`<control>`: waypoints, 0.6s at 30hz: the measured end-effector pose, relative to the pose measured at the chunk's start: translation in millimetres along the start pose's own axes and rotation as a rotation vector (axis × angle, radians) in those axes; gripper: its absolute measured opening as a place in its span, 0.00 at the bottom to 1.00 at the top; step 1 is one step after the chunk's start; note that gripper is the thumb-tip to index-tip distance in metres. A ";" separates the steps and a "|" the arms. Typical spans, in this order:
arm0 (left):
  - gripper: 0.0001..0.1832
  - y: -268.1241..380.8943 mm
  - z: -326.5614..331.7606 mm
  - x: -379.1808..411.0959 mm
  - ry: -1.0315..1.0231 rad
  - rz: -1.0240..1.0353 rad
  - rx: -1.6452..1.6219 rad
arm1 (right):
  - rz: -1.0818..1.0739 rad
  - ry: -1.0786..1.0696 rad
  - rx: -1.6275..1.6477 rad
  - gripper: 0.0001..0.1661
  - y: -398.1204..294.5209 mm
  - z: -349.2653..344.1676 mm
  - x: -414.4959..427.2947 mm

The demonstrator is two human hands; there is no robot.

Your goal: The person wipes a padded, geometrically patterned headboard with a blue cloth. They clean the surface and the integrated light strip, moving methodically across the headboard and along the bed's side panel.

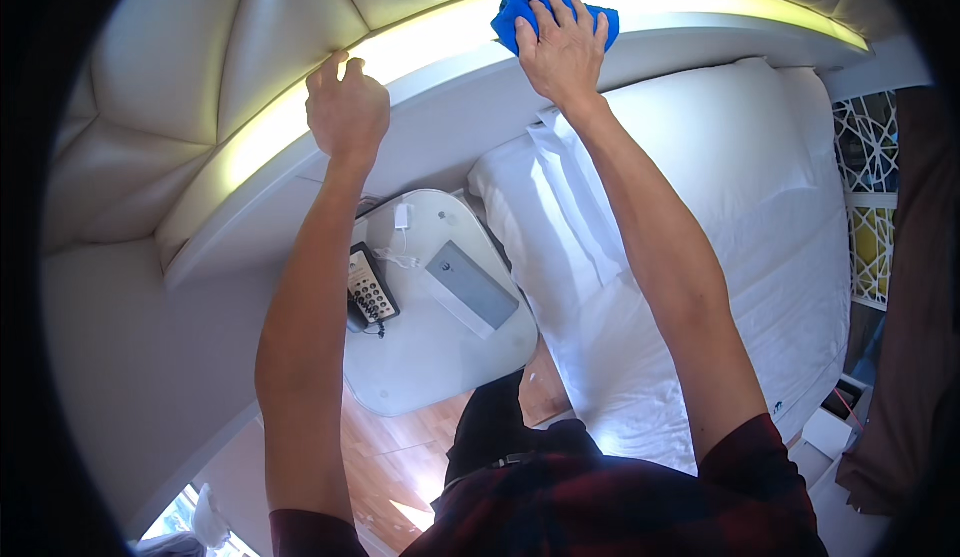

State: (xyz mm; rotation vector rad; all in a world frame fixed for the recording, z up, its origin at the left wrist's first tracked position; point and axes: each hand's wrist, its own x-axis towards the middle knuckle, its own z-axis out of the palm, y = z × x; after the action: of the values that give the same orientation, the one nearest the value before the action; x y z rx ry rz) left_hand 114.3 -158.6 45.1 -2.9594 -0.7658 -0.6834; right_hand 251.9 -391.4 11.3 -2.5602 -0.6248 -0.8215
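My right hand (561,54) presses a crumpled blue cloth (516,11) against the lit ledge, its fingers spread over the fabric. The white curved ledge (442,81) runs along the top of a headboard, with a glowing light strip (427,34) behind it. Further left, my left hand (349,111) rests on the same ledge, fingers bent towards the light with a gap between them. Nothing shows in that hand, though its palm is hidden. Beyond the strip rises a padded, pale leather-like wall panel (292,32).
Below my arms stands a bedside table (420,377) holding a corded telephone (373,287), a white cable (401,257) and a grey box or folder (476,283). On the right is a bed with white pillows (705,137). A brown curtain (919,294) hangs beside a white lattice screen (866,144).
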 end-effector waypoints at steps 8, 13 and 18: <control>0.17 0.6 0.6 -0.2 0.017 0.005 0.005 | -0.043 0.146 -0.018 0.27 3.3 7.0 -1.7; 0.16 4.0 0.9 -0.2 0.013 -0.009 0.017 | -0.099 0.079 0.096 0.26 -45.2 3.6 -11.6; 0.15 -6.7 4.8 -1.2 0.118 0.080 -0.028 | -0.143 0.011 0.329 0.24 -125.7 -18.4 -38.4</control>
State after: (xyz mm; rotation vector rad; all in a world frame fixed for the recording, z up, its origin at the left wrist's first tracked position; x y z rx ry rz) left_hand 112.2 -152.7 39.6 -2.9237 -0.6309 -0.8600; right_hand 150.8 -307.1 28.5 -2.2320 -0.8699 -0.7101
